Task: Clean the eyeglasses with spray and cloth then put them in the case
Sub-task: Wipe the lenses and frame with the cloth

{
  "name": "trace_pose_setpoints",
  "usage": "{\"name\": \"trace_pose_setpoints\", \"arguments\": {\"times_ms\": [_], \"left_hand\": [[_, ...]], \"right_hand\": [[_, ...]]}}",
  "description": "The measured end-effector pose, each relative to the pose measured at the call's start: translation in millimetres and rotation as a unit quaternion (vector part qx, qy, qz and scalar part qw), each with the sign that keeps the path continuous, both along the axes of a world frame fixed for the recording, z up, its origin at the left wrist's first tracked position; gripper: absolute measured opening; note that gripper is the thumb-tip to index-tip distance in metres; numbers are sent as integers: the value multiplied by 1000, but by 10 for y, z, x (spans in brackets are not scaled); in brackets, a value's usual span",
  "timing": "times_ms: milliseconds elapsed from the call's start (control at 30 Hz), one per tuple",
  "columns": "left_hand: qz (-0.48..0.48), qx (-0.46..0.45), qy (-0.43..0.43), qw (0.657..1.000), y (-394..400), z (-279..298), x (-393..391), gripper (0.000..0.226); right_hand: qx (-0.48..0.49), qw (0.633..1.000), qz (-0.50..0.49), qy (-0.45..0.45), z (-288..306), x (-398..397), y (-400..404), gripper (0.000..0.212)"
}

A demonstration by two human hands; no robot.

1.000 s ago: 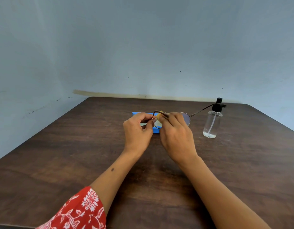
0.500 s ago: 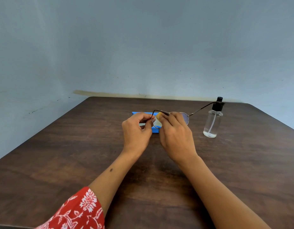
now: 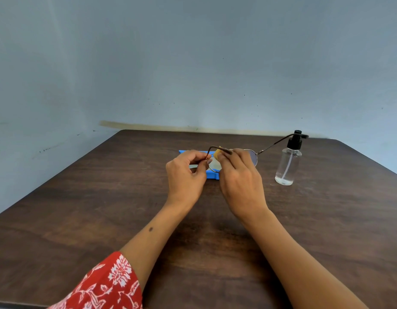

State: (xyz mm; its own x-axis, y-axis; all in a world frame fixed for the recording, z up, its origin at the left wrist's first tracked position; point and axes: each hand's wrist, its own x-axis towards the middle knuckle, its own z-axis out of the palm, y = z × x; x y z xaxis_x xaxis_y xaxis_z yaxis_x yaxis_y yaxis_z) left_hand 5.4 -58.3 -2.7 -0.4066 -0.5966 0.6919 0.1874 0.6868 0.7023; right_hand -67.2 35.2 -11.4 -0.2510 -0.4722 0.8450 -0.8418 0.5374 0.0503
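Dark wooden table (image 3: 103, 208) against a pale wall — above it, left hand (image 3: 185, 172) pinches the eyeglasses (image 3: 253, 156) by the rim, right hand (image 3: 240, 177) curled, pressing a yellow cloth (image 3: 217, 151) to the lens; blue case (image 3: 212, 175) beneath, spray bottle (image 3: 288, 161) right.

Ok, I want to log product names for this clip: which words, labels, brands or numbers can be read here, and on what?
None can be read.
Spray bottle: clear, no label visible.
Blue case: no print visible; mostly hidden behind the hands.
Eyeglasses: any marking too small to tell.
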Motion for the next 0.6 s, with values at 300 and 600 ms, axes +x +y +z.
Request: {"name": "trace_pose_setpoints", "arguments": {"times_ms": [300, 600], "left_hand": [[7, 40, -4, 999, -60, -19, 2, 11], [38, 32, 2, 999, -165, -38, 20, 10]], "right_hand": [[-25, 994, 85, -69, -20, 192, -39, 35], [-24, 978, 157, -132, -57, 178, 4, 33]]}}
